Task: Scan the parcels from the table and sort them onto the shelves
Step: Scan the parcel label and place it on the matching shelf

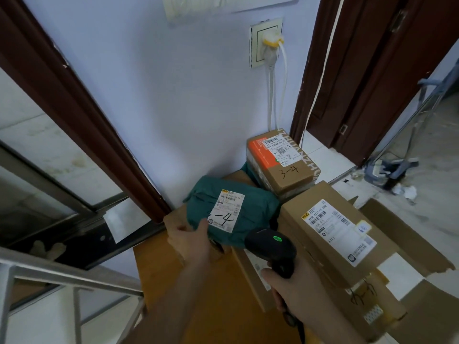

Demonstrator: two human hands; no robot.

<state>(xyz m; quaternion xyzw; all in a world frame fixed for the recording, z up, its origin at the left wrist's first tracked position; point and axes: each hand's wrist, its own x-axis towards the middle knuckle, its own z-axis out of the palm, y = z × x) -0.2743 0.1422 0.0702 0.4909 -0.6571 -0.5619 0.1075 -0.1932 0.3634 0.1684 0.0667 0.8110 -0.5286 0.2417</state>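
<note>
Head view. Left hand (191,242) grips the near-left edge of the green poly-bag parcel (250,207), thumb on top just beside its white label (227,211), which reads "-4" by hand; the first character is covered by the thumb. The parcel lies on a brown table (198,294), partly over a flat cardboard sheet.

Right hand (300,291) is curled round the grip of a black barcode scanner (270,247) — head toward the green parcel, a green light lit on top.

Small taped box (283,162) marked "3-4" stands at the far end against the wall. A long cardboard box (335,234) with a printed label lies to the right, resting on other boxes; one below it bears a handwritten mark, unreadable.

Wall socket (267,43) above, two white cables hanging down — dark door frames either side.
</note>
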